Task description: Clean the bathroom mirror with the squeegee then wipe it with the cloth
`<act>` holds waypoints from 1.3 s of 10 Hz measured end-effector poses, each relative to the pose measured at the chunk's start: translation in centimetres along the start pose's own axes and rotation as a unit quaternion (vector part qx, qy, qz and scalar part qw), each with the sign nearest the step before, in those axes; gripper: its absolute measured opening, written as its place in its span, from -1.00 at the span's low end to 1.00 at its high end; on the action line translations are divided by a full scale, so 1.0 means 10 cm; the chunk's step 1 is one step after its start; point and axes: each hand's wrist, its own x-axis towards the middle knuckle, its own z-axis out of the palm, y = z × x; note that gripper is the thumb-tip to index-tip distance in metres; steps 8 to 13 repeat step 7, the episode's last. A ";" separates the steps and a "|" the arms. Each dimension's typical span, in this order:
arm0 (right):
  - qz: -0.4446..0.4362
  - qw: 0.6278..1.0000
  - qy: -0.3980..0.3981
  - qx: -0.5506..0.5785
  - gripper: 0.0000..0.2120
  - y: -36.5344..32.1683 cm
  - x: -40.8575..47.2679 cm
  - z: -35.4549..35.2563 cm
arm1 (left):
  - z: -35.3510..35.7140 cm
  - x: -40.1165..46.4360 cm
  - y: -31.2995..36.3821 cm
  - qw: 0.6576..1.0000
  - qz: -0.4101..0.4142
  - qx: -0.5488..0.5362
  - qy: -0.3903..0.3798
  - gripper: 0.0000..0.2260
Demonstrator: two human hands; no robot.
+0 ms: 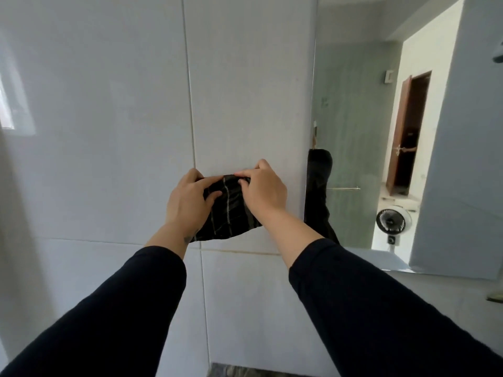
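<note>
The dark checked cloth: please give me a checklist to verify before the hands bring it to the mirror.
1. Dark checked cloth held by both hands: ok; left hand and right hand pinch its top edge.
2. Cloth folded into a flat pad: not ok, it is bunched and hangs loose.
3. Frameless wall mirror within reach: ok, its edge is just right of the right hand.
4. Cloth on the glass: not ok, it is in front of the white wall tiles.
5. Squeegee put away: cannot tell, not in view.
6. Glass free of streaks: cannot tell.
</note>
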 end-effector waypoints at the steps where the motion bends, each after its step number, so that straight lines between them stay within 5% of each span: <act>1: -0.002 1.000 0.009 -0.023 -0.76 0.02 0.17 0.17 | 0.16 0.18 -0.11 1.000 0.004 0.015 -0.006 -0.67; 3: -0.010 0.998 0.053 -0.036 -0.77 0.21 -0.01 0.49 | 0.46 -0.01 -0.36 0.999 0.025 -0.020 0.004 -0.64; 6: 0.087 0.996 0.003 0.029 -0.51 0.25 -0.57 0.76 | 0.73 -0.57 -0.22 0.981 -0.121 -0.149 -0.040 -0.48; 13: 0.061 0.998 -0.024 0.019 -0.45 0.42 -0.97 0.70 | 0.76 -0.95 -0.21 0.987 -0.128 -0.089 -0.028 -0.43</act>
